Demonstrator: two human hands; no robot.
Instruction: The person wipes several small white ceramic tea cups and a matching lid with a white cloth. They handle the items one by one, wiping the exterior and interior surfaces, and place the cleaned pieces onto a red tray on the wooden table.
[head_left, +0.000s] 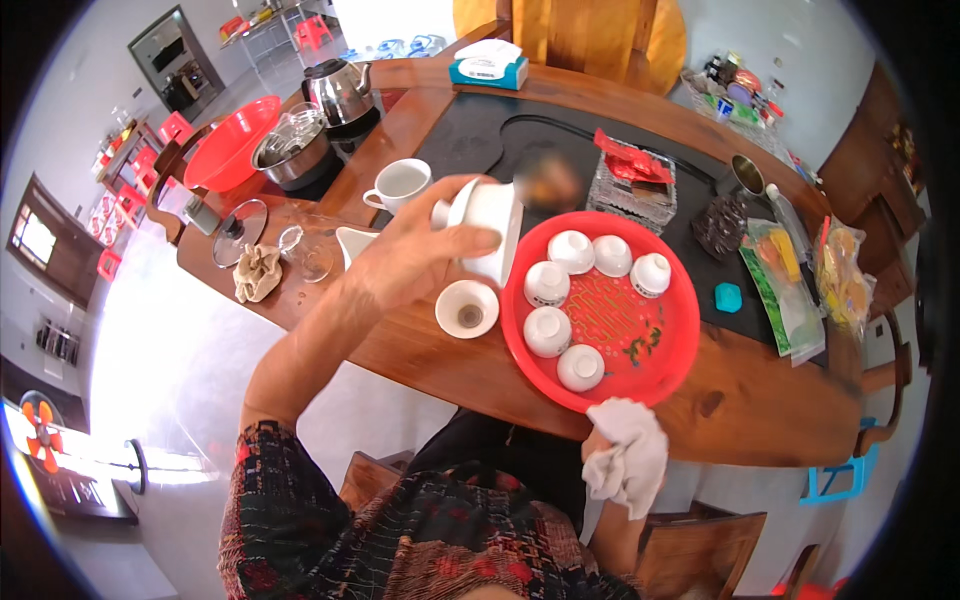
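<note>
My left hand is closed round a white porcelain tea bowl with a wide rim, tipped on its side above the table. Just below it, a small white cup stands upright on the wood. To the right lies a round red tray, where several small white teacups sit upside down along its left and far sides. My right hand grips a crumpled white cloth at the table's near edge, by the tray; the cloth covers most of its fingers.
Left on the wooden table are a white mug, glass pitcher, beige rag, red basin, steel pot and kettle. Beyond the tray stands a clear box; food bags lie right.
</note>
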